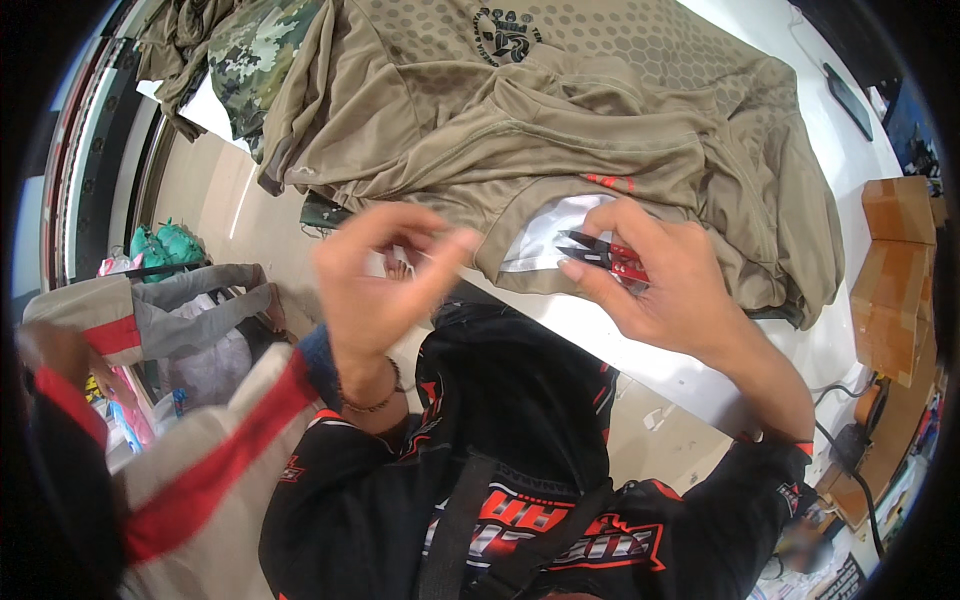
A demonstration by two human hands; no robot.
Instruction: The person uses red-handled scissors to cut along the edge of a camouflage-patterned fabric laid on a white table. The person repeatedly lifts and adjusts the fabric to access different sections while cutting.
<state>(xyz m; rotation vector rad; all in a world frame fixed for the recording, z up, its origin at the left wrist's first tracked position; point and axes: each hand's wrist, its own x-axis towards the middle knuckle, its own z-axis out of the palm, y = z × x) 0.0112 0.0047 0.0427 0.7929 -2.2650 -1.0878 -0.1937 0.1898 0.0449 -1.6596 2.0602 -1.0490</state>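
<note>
My right hand (655,275) is closed round small thread snips with red handles (628,266). The dark blades of the snips point left over a white inner panel (540,235) of a khaki shirt (420,120). That shirt lies crumpled on a white table (700,385), with a dark printed emblem on its fabric. Just off its near edge is my left hand (375,275), raised and smeared by motion. Its fingers look curled toward the thumb; whether anything is between them cannot be made out.
A camouflage garment (265,65) lies at the far left of the table, and a dark phone (848,100) at the far right. A cardboard box (895,285) stands right. At left are a grey-and-red fabric bag (120,315) and another person's hand (55,350).
</note>
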